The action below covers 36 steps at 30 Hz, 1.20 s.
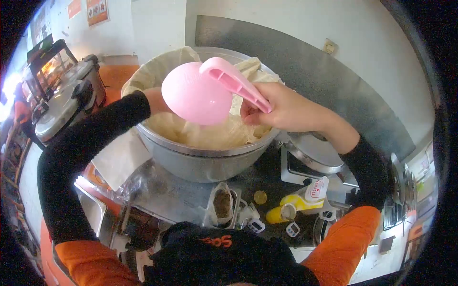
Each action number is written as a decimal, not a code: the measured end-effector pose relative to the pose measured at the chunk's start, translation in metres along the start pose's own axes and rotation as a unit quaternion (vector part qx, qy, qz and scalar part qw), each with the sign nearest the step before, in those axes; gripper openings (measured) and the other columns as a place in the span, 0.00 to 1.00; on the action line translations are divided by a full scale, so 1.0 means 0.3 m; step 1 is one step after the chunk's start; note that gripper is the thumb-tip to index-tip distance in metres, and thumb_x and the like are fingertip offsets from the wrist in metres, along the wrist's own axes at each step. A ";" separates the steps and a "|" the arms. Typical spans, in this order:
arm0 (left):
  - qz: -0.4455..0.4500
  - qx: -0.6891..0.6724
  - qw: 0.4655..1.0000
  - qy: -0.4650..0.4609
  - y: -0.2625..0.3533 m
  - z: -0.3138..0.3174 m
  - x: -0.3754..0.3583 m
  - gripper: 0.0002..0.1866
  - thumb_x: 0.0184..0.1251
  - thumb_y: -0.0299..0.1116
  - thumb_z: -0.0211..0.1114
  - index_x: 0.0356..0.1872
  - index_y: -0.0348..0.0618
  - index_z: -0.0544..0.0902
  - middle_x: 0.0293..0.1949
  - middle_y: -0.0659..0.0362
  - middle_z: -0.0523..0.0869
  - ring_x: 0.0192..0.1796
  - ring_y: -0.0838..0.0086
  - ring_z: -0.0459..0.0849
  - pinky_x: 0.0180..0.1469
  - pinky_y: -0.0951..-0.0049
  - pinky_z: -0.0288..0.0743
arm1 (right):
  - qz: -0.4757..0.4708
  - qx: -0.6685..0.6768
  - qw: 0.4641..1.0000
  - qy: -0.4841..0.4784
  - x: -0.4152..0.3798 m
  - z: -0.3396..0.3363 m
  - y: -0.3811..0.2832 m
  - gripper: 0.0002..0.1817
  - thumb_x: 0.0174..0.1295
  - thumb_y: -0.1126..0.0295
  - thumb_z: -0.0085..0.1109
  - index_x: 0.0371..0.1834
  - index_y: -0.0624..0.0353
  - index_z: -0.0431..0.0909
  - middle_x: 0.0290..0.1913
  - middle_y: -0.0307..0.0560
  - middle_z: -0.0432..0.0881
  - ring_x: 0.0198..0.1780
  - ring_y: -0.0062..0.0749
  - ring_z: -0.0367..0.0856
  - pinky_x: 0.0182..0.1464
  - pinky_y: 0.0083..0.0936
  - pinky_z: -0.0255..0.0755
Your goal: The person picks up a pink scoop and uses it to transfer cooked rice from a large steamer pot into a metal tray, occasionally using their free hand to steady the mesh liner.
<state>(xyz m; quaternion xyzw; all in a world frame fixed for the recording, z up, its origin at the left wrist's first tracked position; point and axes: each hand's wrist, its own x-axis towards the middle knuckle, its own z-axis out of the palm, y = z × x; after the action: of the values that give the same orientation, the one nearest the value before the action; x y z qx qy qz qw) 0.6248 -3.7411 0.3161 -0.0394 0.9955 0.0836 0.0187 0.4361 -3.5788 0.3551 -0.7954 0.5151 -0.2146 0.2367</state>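
Observation:
My right hand [279,107] is closed around the handle of a pink plastic dipper [195,93], above a large metal pot [205,164]. The dipper is tipped so that its rounded underside faces me; its inside is hidden. Pale cloth [157,71] lines the pot and folds over the rim. Within the cloth shows a pale, yellowish mass [205,136] whose kind I cannot make out. My left hand [155,100] reaches over the pot's left side, its fingers hidden behind the dipper.
Lidded metal cookers [62,112] stand at the left. Right of the pot is a round metal lid [315,150]. Nearer me are a metal container with a bag of dark stuff [223,205], a yellow-and-white pack [312,195] and small digital timers [293,229]. A wall rises behind the pot.

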 end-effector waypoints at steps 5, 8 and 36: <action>-0.049 0.058 0.995 0.061 -0.105 0.067 -0.082 0.18 0.54 0.44 0.62 0.43 0.46 0.79 0.45 0.57 0.80 0.49 0.65 0.76 0.53 0.66 0.67 | 0.029 -0.010 0.999 0.019 -0.021 0.000 0.017 0.08 0.53 0.76 0.61 0.35 0.63 0.72 0.32 0.40 0.78 0.37 0.23 0.76 0.43 0.23 0.70; -0.062 0.190 0.975 0.099 -0.142 0.064 -0.114 0.15 0.54 0.43 0.61 0.40 0.47 0.80 0.43 0.59 0.80 0.47 0.67 0.77 0.51 0.66 0.67 | 0.029 -0.014 0.999 0.022 -0.030 0.003 0.013 0.08 0.53 0.76 0.60 0.35 0.63 0.72 0.32 0.40 0.78 0.38 0.24 0.76 0.43 0.23 0.70; -0.352 0.144 0.864 0.329 0.618 0.110 -0.786 0.25 0.38 0.24 0.68 0.45 0.42 0.79 0.43 0.53 0.80 0.50 0.59 0.76 0.58 0.60 0.64 | -0.021 -0.086 0.994 -0.068 0.014 -0.189 0.299 0.27 0.37 0.70 0.71 0.45 0.63 0.74 0.40 0.45 0.81 0.45 0.33 0.78 0.47 0.28 0.71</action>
<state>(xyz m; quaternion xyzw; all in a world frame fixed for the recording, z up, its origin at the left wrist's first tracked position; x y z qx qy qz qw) 0.8456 -3.5355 0.3244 -0.4098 0.8648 -0.0901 -0.2759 0.3401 -3.6236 0.3470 -0.8363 0.4975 -0.1197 0.1968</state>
